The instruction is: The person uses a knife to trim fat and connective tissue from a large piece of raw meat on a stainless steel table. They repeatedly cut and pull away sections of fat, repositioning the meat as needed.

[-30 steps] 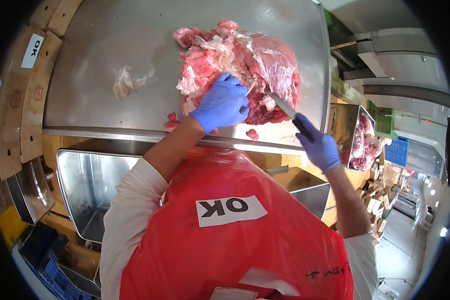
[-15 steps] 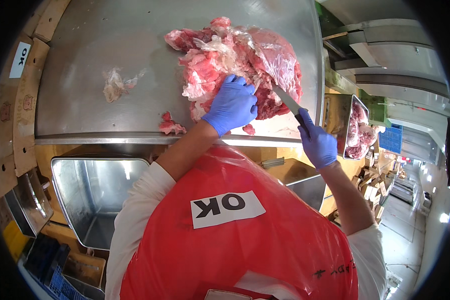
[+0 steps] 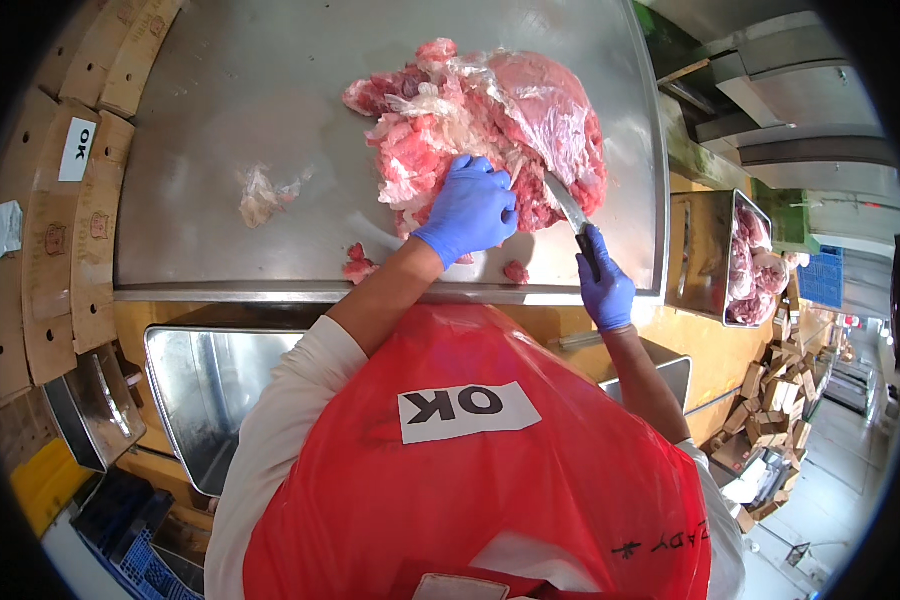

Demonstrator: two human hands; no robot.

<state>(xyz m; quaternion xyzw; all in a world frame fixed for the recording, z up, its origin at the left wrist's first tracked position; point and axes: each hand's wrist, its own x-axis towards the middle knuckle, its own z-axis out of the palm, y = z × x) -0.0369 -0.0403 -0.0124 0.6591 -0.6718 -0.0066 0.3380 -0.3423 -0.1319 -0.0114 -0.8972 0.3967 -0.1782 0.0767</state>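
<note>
A large piece of raw meat (image 3: pixel 540 90) with pale fat and shiny membrane lies on the steel table (image 3: pixel 230 90). My left hand (image 3: pixel 467 208), in a blue glove, is closed on the near edge of the meat, its fingertips partly hidden. My right hand (image 3: pixel 606 283), also gloved, grips the dark handle of a knife (image 3: pixel 570 206). The blade slants up and left, and its tip reaches the meat to the right of my left hand. Small meat scraps (image 3: pixel 358 264) lie near the table's front edge.
A pale piece of trimmed membrane (image 3: pixel 264 197) lies left of the meat. Below the table edge stands a steel tub (image 3: pixel 210 385). Another steel bin with meat pieces (image 3: pixel 752 265) is at the right. Cardboard boxes (image 3: pixel 55 240) line the left side.
My right hand has drawn a little toward me and left, and the knife stands steeper. My left hand keeps its hold on the meat. The whole view has shifted slightly.
</note>
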